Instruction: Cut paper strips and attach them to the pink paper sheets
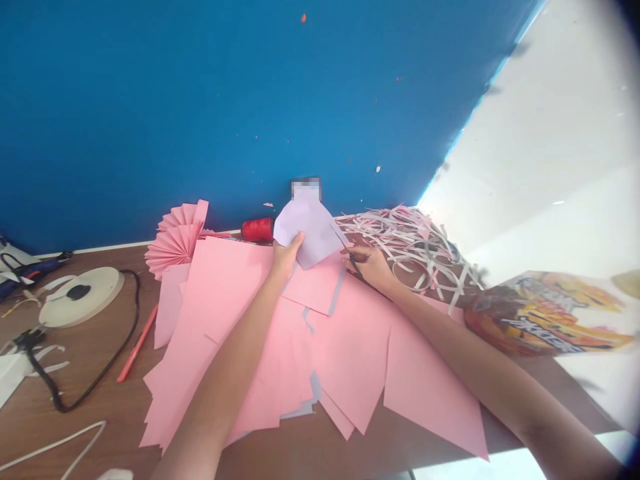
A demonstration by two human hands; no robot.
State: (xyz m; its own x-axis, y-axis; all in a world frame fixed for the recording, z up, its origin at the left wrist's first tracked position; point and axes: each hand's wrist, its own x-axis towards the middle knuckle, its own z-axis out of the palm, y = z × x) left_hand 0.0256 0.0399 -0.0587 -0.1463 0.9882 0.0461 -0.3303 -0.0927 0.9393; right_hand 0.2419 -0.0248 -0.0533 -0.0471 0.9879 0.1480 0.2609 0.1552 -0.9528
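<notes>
My left hand pinches a pale lilac sheet of paper by its lower left side, thumb on top. The sheet is held up off the pile, with its upper corners cut away. My right hand grips a pair of scissors by the handles, and the blades reach up to the right edge of the lilac sheet. Whether the blades are parted is too small to tell. Beneath both hands spreads a pile of pink paper sheets, with some grey-lilac edges showing between them.
Folded pink paper fans and a red thread spool lie by the blue wall. A heap of paper strips is at the right, near a printed plastic bag. A white reel, black cable and red pen-like stick lie left.
</notes>
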